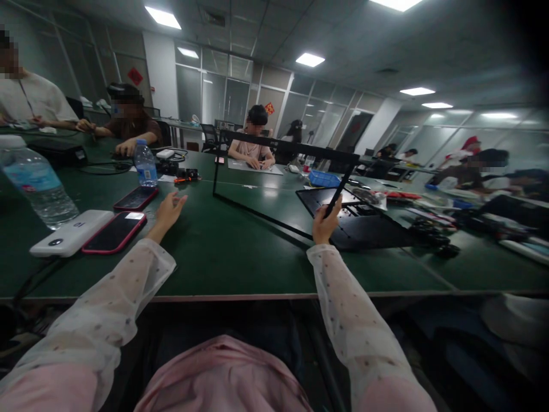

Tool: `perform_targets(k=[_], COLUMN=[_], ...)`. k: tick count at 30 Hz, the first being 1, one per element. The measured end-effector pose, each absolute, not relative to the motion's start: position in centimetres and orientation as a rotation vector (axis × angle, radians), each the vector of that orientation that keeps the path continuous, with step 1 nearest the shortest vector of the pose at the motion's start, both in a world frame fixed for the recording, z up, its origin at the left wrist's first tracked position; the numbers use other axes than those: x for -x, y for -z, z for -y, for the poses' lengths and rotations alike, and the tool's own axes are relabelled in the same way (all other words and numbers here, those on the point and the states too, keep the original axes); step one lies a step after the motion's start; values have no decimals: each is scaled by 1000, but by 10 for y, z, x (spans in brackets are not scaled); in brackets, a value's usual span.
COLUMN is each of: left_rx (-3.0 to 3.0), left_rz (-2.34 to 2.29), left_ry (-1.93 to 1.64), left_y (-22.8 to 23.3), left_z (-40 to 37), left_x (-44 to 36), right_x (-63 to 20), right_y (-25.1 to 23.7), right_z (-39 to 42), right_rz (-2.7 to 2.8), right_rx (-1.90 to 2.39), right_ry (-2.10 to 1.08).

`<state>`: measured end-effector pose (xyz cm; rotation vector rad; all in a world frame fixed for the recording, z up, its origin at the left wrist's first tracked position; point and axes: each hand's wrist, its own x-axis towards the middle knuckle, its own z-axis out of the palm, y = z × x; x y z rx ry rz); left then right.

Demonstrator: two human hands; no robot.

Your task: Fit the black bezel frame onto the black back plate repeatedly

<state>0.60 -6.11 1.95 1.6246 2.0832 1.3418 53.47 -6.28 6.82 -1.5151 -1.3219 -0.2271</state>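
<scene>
The right hand (326,224) grips one side of the black frame (306,150), tilted over the surface (240,257); the left hand (168,213) is empty. Supporting both sides should limit flexing; lower-edge contact is unclear.

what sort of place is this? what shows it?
Probably a shared office workroom, perhaps for electronics: glass partitions, a person at the far side of the green table, and a thin black frame in the right hand.
</scene>
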Motion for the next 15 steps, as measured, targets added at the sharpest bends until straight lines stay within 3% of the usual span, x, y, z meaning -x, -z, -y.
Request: perform_targets(k=[15], left_rx=[-1758], left_rz=[-1727], left_ry=[-1143], left_y=[-1], left_z=[47], left_x=[-9], right_x=[-527], right_y=[-40], right_z=[27], right_rz=[1378], right_rx=[1161], right_ry=[-217])
